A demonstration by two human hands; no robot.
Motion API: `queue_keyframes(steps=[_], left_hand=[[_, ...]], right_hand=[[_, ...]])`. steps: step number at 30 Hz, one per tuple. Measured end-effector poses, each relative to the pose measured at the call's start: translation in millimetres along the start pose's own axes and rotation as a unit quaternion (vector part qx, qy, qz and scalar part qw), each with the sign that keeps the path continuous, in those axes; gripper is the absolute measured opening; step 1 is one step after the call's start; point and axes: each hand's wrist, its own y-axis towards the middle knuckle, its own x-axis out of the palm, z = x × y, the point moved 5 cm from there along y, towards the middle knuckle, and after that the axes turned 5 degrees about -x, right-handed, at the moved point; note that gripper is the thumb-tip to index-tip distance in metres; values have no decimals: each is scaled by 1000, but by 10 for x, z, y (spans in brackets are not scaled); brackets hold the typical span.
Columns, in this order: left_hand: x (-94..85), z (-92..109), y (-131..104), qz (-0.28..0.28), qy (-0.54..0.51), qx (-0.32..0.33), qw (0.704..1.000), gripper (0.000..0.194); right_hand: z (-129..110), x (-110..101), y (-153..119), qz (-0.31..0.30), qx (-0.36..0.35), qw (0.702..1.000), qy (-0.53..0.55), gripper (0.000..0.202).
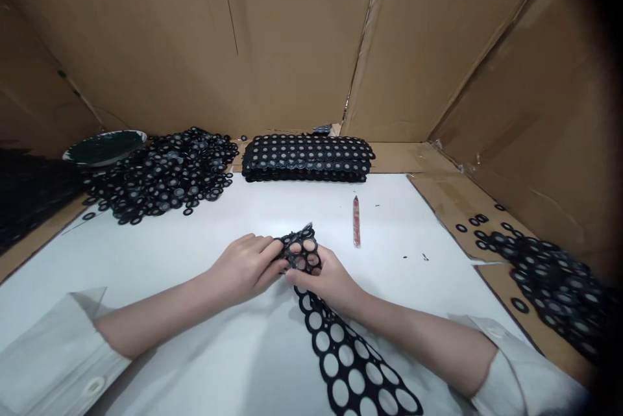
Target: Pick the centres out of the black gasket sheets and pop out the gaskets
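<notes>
- Head view: left hand (250,267) and right hand (333,283) both pinch the bunched top of the perforated black sheet (334,348), mid-tabletop (399,221); its tail runs to 5 o'clock.
- Handling, our call: we'd pinch close together, back the thin webs with the fingers and pull gently so they don't tear; spreading the folds would help us see.
- Red tool (357,224) lies at 2 o'clock from the hands, apart from both.
- Hidden: right fingers mostly behind the sheet; left fingertips curled, so exact contact we can't tell.
- Cut off: sheet's lower end, at 6 o'clock of frame; right-hand ring pile (559,280), 3 o'clock, fades into shadow.
</notes>
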Motion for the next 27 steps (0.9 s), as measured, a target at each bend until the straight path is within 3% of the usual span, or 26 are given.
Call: queue_keyframes(steps=[3,6,8,10,14,16,20,23,25,27], left_hand=[[-73,-86,29,-16,-131,-100,986,32],[-252,-231,6,69,-200,-188,959,34],[-365,-288,-60,158,-169,-220,948,32],[-386,-234,-107,194,-82,-189,959,29],[-86,57,-112,86,70,-8,994,25],[65,128,-116,48,100,23,994,26],[210,86,-99,-7,117,-21,993,27],[163,-31,-72,-55,35,-75,995,23],[12,-157,-44,-24,-48,-140,989,24],[-198,-302,-37,79,-108,-217,967,29]], right_hand=[[-23,18,7,2,-11,1000,5,25],[-39,-19,26,26,-24,999,-13,16],[-29,-59,35,47,-24,998,-14,12],[-11,-78,43,56,-24,998,-1,12],[4,-77,43,64,-40,997,-16,9],[2,-76,35,71,-47,996,-36,8],[6,-51,23,51,-36,998,-21,10],[-1,-31,16,34,-19,999,-1,11],[-1,-19,11,30,-2,1000,10,12],[18,-6,5,27,22,999,24,13]])
